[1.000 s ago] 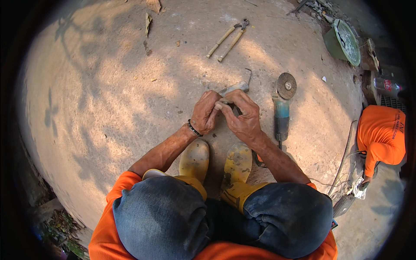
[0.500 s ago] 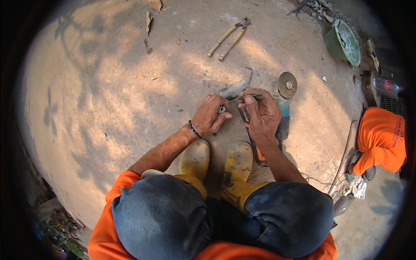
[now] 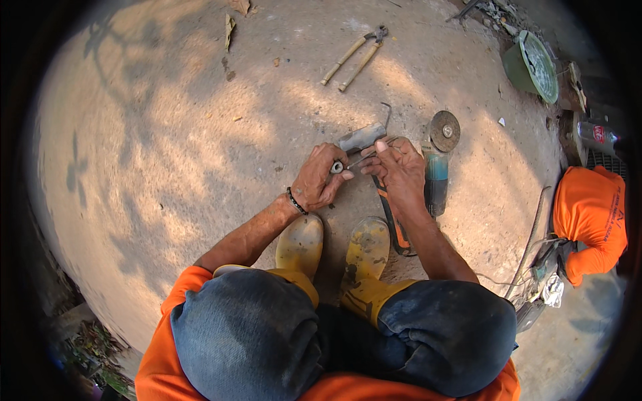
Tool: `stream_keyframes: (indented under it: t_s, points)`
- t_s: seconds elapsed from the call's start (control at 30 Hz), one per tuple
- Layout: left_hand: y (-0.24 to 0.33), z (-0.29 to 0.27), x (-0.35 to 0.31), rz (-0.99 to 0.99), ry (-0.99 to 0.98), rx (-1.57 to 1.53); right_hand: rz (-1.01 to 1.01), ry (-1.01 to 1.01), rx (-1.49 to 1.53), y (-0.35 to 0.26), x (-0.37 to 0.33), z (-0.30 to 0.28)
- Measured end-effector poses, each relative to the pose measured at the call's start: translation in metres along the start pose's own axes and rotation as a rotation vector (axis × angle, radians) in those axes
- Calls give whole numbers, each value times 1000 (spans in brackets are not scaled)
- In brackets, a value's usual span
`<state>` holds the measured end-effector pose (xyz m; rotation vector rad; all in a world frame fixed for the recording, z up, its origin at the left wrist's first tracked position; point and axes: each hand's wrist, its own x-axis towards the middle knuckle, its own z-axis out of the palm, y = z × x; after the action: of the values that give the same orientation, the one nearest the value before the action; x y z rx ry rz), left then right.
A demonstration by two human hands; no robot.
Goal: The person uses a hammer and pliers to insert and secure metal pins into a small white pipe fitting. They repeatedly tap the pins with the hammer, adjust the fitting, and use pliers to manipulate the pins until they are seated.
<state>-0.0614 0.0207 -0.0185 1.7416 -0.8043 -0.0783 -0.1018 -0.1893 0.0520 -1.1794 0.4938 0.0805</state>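
Note:
My left hand (image 3: pixel 317 175), with a dark bead bracelet at the wrist, is closed around a small metal tube (image 3: pixel 337 167) whose round open end shows. In my right hand (image 3: pixel 401 171) a thin metal rod (image 3: pixel 362 160) is pinched between thumb and fingers, its tip close to the tube; whether they touch I cannot tell. Just beyond my hands lies a hammer (image 3: pixel 362 138) with a grey metal head and an orange-and-black handle, partly covered by my right hand. A thin bent rod (image 3: pixel 388 115) sticks out past the head. Right of my right hand is a teal angle grinder (image 3: pixel 437 175) with a round disc.
Long-handled pincers (image 3: pixel 361 59) lie farther off on the concrete ground. A green basin (image 3: pixel 528 68) and a plastic bottle (image 3: pixel 597 136) are at the far right. A co-worker in an orange shirt (image 3: pixel 590 212) crouches at right, near a cable (image 3: pixel 529 242). My yellow boots (image 3: pixel 366 252) stand below my hands.
My right hand has shifted slightly, and the rod now slants down toward the tube. The tube's open end has turned more into view. The co-worker's arm at right has moved down.

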Motion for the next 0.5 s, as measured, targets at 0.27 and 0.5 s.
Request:
stream_keyframes:
  t_s: [0.27,0.5]
  points:
    - [2,0,3,-19,-16,0,-381,-74,-236,8,-11,12]
    - [-1,1,3,-19,-6,-17,-682,-224,-804,13,-15,15]
